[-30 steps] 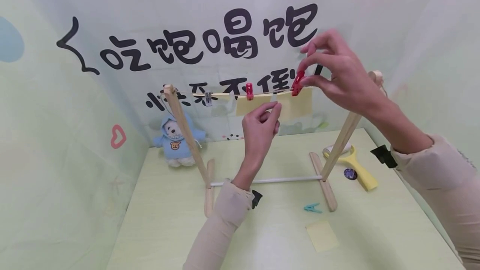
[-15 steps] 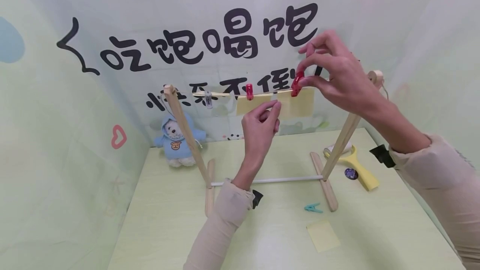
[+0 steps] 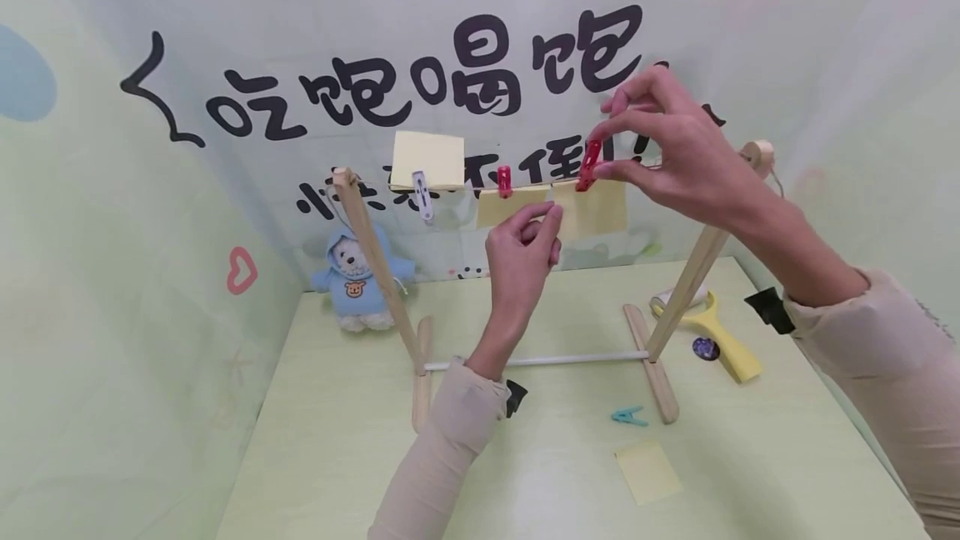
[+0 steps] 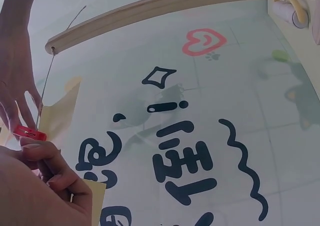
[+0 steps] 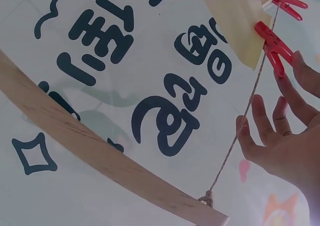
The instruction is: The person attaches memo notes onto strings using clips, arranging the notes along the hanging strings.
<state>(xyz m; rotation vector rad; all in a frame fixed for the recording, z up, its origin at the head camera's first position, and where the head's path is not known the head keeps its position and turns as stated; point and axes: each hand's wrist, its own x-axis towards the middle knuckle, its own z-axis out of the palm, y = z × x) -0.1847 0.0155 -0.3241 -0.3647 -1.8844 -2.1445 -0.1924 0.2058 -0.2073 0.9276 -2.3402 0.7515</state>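
Observation:
In the head view my right hand (image 3: 678,144) pinches a red clothespin (image 3: 589,165) between thumb and index finger. The right wrist view shows this red clothespin on the string (image 5: 250,93), at the edge of a yellow paper note (image 5: 240,28). That note (image 3: 600,211) hangs below the string between my hands. My left hand (image 3: 522,252) pinches the note near its upper left corner; its fingertips partly hide the contact. Farther left, another red clothespin (image 3: 505,181) holds a second yellow note (image 3: 498,208). A pale clothespin (image 3: 423,197) sits on a note (image 3: 429,158) standing up above the string.
A wooden frame with a left post (image 3: 378,269) and right post (image 3: 686,294) carries the string. On the table lie a teal clothespin (image 3: 628,416), a loose yellow note (image 3: 648,472), a yellow-handled roller (image 3: 723,344) and a dark round object (image 3: 706,348). A plush toy (image 3: 358,282) sits behind the left post.
The leftmost note has swung up above the string, and its pale clothespin has tilted. Both hands stay nearly still at the right note and red clothespin.

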